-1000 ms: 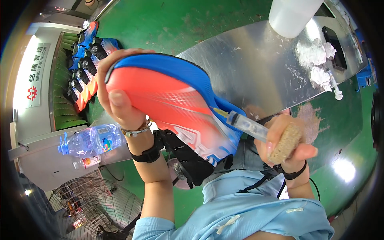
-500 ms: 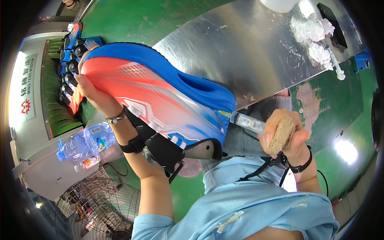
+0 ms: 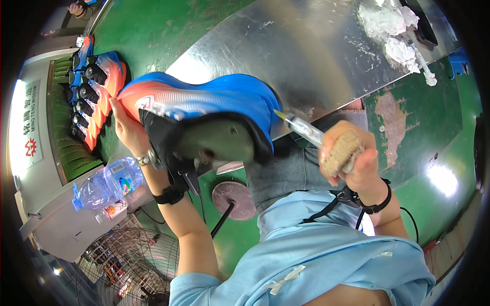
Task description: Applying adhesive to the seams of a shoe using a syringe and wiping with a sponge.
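Observation:
My left hand (image 3: 130, 131) grips the toe end of a running shoe (image 3: 219, 97) with a coral, white and blue upper and a blue sole. A grey-green last (image 3: 217, 138) fills the shoe's black collar, which now faces me; blur softens its edge. My right hand (image 3: 367, 171) is closed round a clear syringe (image 3: 306, 131) and a tan, rough-faced block (image 3: 342, 152), perhaps a brush. The syringe's yellowish tip points at the shoe's heel and looks just apart from it. Most fingers of my left hand are hidden behind the toe.
Several similar shoes (image 3: 104, 69) stand in a row at the left. White crumpled tissue (image 3: 400, 51), another syringe (image 3: 422, 64) and a dark phone (image 3: 424, 31) lie on the metal tabletop (image 3: 316, 56). Plastic bottles (image 3: 99, 188) and a caged fan (image 3: 127, 260) are at lower left.
The shoe has turned so its collar opening and last face me, and its heel has swung away from the syringe tip. My right hand and the syringe have shifted slightly left.

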### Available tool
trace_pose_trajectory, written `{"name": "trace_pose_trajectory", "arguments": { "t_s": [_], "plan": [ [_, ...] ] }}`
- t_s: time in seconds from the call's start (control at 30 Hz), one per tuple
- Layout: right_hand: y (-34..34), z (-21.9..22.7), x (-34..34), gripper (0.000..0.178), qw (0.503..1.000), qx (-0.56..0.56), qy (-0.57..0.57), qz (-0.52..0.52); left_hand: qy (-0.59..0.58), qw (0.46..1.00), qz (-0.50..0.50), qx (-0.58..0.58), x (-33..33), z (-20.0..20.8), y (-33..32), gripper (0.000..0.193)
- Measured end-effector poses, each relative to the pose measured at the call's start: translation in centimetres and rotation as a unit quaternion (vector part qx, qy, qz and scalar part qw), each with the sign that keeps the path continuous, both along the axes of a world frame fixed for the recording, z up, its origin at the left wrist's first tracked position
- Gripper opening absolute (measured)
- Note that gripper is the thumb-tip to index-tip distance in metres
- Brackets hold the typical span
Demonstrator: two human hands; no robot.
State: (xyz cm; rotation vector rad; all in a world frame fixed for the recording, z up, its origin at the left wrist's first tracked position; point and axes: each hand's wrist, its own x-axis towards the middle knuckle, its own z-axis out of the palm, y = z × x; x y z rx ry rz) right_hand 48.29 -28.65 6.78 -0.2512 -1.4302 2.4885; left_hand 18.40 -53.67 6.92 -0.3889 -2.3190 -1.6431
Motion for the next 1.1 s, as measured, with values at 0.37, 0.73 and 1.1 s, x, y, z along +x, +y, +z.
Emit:
{"name": "trace_pose_trajectory", "arguments": {
  "t_s": [0.37, 0.73, 1.1],
  "plan": [
    [-2.0, 0.7, -3.8, 0.062, 0.997, 0.010, -0.066, -0.035, -0.290, 0.948, 0.122, 0.053, 11.9, 1.9, -6.8, 0.031],
    [-3.3, 1.8, -3.3, 0.058, 0.994, -0.010, -0.103, -0.048, -0.511, 0.807, -0.166, 0.247, 23.9, -1.6, -4.7, 0.054],
    [-4.1, 4.4, -1.0, 0.063, 0.983, 0.008, -0.183, -0.014, -0.514, 0.764, -0.228, 0.315, 24.0, -3.3, -2.8, 0.063]
  ]
}}
